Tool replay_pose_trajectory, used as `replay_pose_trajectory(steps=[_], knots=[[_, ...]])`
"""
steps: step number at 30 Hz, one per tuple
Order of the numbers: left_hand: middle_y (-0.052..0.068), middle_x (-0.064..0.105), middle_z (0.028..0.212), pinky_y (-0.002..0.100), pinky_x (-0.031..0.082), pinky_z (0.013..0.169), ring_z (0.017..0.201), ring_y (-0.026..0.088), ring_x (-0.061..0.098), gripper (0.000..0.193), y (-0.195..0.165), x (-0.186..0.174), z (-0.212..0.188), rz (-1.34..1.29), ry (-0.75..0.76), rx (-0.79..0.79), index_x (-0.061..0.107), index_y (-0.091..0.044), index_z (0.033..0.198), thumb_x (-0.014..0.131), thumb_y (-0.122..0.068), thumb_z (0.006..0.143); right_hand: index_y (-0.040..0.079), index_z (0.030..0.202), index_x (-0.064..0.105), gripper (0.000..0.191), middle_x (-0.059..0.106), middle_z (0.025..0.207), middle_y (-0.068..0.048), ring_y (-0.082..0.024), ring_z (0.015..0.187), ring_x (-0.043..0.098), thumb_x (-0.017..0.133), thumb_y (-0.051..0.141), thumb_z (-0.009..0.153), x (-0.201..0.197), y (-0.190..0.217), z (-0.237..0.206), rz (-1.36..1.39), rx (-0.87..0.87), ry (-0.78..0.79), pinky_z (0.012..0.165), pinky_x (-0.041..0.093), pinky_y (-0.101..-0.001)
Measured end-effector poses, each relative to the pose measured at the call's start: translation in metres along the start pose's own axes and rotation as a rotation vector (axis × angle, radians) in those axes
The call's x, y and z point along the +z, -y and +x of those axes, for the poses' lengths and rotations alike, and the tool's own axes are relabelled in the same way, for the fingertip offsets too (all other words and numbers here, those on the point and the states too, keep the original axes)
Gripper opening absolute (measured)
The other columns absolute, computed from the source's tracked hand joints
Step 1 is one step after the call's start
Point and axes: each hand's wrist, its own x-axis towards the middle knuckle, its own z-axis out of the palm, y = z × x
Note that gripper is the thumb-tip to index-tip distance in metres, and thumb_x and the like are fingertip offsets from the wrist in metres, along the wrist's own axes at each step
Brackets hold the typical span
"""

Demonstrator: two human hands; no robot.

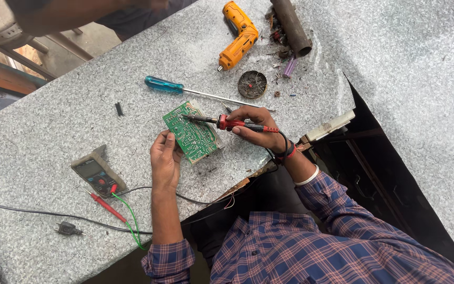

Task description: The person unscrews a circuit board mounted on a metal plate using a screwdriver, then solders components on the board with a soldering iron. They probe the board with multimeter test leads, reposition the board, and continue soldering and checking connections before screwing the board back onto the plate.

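Observation:
A green circuit board (191, 132) lies on the speckled grey worktop (53, 121), solder side up. My left hand (165, 158) grips its near left edge with the fingers curled around it. My right hand (258, 126) holds a red and black soldering iron (232, 123) like a pen. The iron's metal tip rests on the board near its upper middle.
A multimeter (97, 173) with red and green probe leads lies left of my arm. A blue-handled screwdriver (185, 90), an orange cordless driver (238, 37), a round tin (252, 84) and a dark pipe (291, 26) sit farther away. Black cables run along the near edge. Another person's arm (64, 14) is at top left.

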Motion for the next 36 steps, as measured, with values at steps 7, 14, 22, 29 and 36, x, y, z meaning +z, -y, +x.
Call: replay_pose_trajectory(steps=[7,14,22,29,36], knots=[[0.004,0.07,0.099,0.03,0.057,0.078,0.085,0.012,0.066,0.019,0.004,-0.004,0.002,0.008,0.009,-0.003,0.062,-0.003,0.111,0.063,-0.022,0.105,0.002,0.117,0.071,0.025,0.073,0.101,-0.005,-0.012,0.093,0.067,0.072,0.017,0.097,0.0,-0.001,0.0,0.023,0.004,0.009,0.085,0.053,-0.0294],[0.003,0.071,0.093,0.027,0.053,0.07,0.078,0.011,0.064,0.021,0.006,-0.007,0.005,0.043,0.015,-0.005,0.064,-0.004,0.108,0.064,-0.025,0.104,0.0,0.116,0.07,0.025,0.073,0.101,-0.009,-0.012,0.083,0.064,0.071,0.012,0.095,0.002,-0.006,-0.009,0.108,0.168,-0.052,0.075,0.05,-0.0294],[0.002,0.071,0.095,0.027,0.053,0.072,0.081,0.01,0.065,0.018,0.006,-0.006,0.007,-0.029,0.026,0.006,0.065,-0.004,0.112,0.063,-0.021,0.106,0.002,0.119,0.066,0.027,0.073,0.108,-0.01,-0.016,0.097,0.07,0.07,0.019,0.099,-0.012,-0.023,-0.015,0.168,-0.084,-0.324,0.086,0.055,-0.0306],[0.002,0.071,0.097,0.029,0.056,0.076,0.082,0.011,0.066,0.02,0.006,-0.005,0.005,-0.025,0.036,0.007,0.064,-0.004,0.114,0.063,-0.022,0.105,0.001,0.114,0.065,0.022,0.074,0.099,-0.011,-0.012,0.079,0.065,0.065,0.019,0.101,-0.083,-0.015,-0.056,-0.044,-0.066,-0.842,0.068,0.045,-0.023],[0.003,0.071,0.1,0.03,0.057,0.078,0.086,0.012,0.068,0.02,0.004,-0.002,0.004,-0.041,0.049,-0.001,0.062,-0.004,0.114,0.062,-0.022,0.107,-0.001,0.113,0.063,0.019,0.071,0.097,-0.01,-0.012,0.079,0.063,0.068,0.015,0.103,-0.109,-0.022,-0.079,-0.133,-0.054,-0.983,0.071,0.049,-0.0244]])
